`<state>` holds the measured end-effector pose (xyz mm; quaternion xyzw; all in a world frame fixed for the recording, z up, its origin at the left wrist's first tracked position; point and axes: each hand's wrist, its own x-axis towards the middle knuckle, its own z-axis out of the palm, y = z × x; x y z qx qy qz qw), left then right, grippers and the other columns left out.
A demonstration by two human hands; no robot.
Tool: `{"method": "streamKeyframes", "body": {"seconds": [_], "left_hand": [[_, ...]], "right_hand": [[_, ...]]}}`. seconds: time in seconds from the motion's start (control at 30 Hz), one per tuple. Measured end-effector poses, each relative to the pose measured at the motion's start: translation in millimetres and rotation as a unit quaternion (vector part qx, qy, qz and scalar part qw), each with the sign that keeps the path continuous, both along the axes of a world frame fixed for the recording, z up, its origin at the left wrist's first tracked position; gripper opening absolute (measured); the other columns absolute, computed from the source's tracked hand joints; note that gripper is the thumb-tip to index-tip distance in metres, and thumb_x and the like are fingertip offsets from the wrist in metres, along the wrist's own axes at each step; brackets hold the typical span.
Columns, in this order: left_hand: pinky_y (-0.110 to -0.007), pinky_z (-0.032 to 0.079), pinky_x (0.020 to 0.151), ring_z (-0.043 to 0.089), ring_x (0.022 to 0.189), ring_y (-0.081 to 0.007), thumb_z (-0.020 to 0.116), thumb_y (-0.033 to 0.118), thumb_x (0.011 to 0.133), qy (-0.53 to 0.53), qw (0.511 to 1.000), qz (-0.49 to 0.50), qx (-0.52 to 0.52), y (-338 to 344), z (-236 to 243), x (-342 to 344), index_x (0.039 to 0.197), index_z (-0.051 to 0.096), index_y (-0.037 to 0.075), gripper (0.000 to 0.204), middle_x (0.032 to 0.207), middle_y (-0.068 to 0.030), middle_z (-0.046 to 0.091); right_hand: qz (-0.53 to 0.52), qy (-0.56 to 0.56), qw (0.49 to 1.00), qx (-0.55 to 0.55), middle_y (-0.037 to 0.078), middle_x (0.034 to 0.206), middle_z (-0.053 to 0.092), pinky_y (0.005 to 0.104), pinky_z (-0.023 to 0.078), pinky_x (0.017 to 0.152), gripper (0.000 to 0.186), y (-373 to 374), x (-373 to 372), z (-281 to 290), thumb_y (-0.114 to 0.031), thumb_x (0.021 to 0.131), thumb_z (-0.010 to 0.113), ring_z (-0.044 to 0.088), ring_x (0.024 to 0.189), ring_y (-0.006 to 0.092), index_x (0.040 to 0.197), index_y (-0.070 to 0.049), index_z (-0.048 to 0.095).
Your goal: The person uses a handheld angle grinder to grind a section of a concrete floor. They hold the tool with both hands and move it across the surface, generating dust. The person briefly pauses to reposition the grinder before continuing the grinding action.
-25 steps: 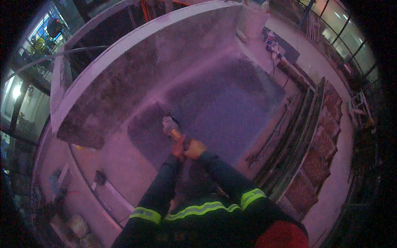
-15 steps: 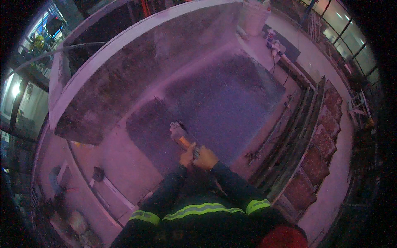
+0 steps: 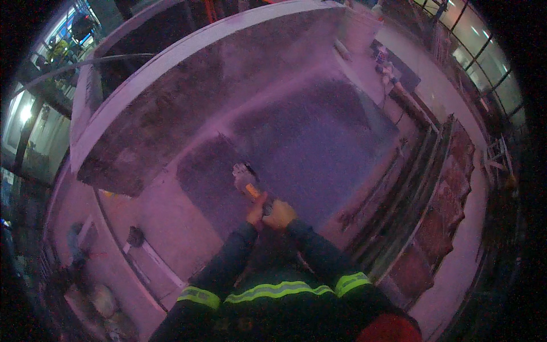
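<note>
Both hands are closed around an angle grinder [image 3: 245,181] with an orange band on its body. Thumb and fingers of my left hand [image 3: 257,211] wrap the left side of the body, just behind the band. At the rear end, my right hand [image 3: 281,215] grips the handle. The tool's head points away from me, over the darker left part of a wide blue-grey slab [image 3: 319,151]. In the dim light I cannot tell whether its disc touches the surface.
A tall stone-like panel [image 3: 171,108] with a pale top edge rises behind the slab. Long dark bars [image 3: 393,194] and reddish-brown pieces [image 3: 436,228] lie to the right. Another tool [image 3: 387,71] and a pale bucket [image 3: 362,31] are at the far right. A brush-like object [image 3: 135,235] lies at left.
The grinder's head has shifted slightly left over the slab, with both hands still around the tool. The whole view has moved a little.
</note>
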<state>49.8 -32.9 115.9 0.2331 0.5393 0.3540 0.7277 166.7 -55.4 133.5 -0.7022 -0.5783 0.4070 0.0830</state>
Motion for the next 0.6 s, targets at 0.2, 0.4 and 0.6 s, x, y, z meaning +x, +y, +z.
{"method": "streamKeyframes", "body": {"seconds": [0.2,0.4,0.6], "left_hand": [[-0.037,0.048,0.08,0.06,0.092,-0.022,0.068,0.04,0.081,0.032,0.999,0.006,-0.006,20.5,-47.4,0.1,0.113,0.057,0.003,0.05,0.104,-0.009,0.062],[-0.036,0.048,0.081,0.059,0.093,-0.0212,0.064,0.039,0.084,0.176,0.971,-0.064,0.148,34.7,-77.9,-10.3,0.113,0.057,0.001,0.048,0.106,-0.0098,0.061],[-0.035,0.048,0.08,0.06,0.092,-0.0203,0.062,0.038,0.087,0.128,0.983,-0.048,0.127,30.6,-56.5,-0.2,0.115,0.057,0.0,0.047,0.104,-0.0103,0.062]], "right_hand": [[0.024,0.003,0.999,-0.027,0.024,0.104,0.064,0.0462,0.053,0.081,0.065,14.5,7.6,-23.8,-0.041,0.061,0.07,0.064,0.094,0.0386,0.112,-0.002,0.059],[0.019,0.026,0.999,-0.013,0.023,0.104,0.065,0.0455,0.053,0.081,0.065,27.9,1.9,-10.7,-0.046,0.064,0.067,0.065,0.093,0.037,0.111,-0.001,0.061],[0.03,-0.001,1.0,-0.006,0.023,0.1,0.065,0.0465,0.052,0.076,0.059,26.5,9.5,-10.8,-0.041,0.067,0.068,0.064,0.089,0.0403,0.107,0.0,0.06]]}}
